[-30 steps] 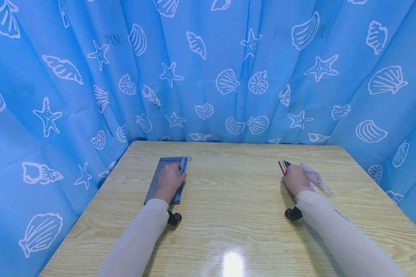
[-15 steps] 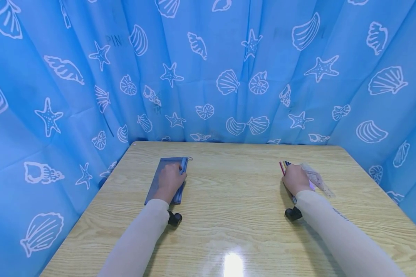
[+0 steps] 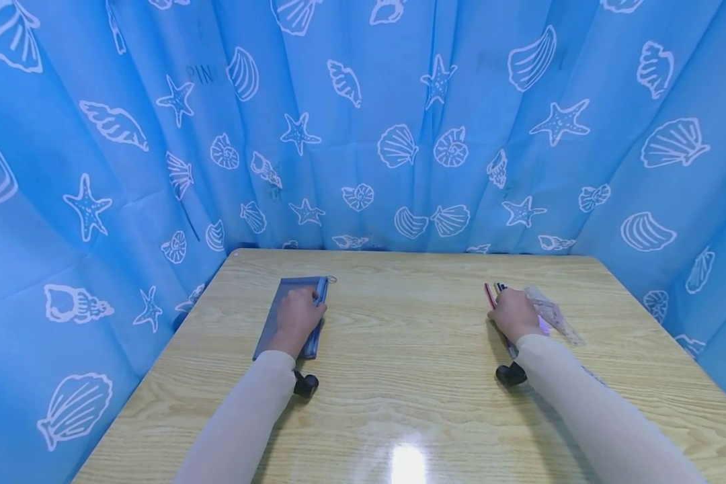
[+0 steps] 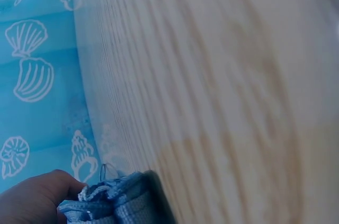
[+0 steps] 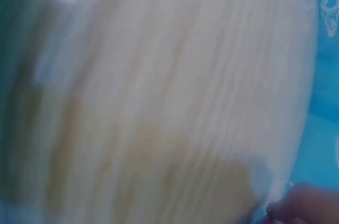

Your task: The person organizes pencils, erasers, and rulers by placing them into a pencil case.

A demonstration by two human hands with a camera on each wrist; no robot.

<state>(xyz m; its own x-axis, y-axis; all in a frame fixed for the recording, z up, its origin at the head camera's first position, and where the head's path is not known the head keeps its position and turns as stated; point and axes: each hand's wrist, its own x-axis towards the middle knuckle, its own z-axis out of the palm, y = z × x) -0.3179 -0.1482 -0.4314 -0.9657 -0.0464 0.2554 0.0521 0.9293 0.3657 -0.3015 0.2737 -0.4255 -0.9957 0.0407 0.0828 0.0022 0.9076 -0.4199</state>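
The blue pouch (image 3: 290, 284) lies flat toward the table's left edge, its long axis running away from the person, far end leaning slightly right; the left hand (image 3: 296, 316) grips its zipped right edge; a broad stretch of wooden table (image 3: 399, 336) separates it from the right hand (image 3: 514, 314), whose fingers are clamped on pens (image 3: 491, 296) pointing toward the far edge; just right lies a clear ruler (image 3: 559, 321), slanting; beyond the table hangs a blue curtain (image 3: 369, 161).
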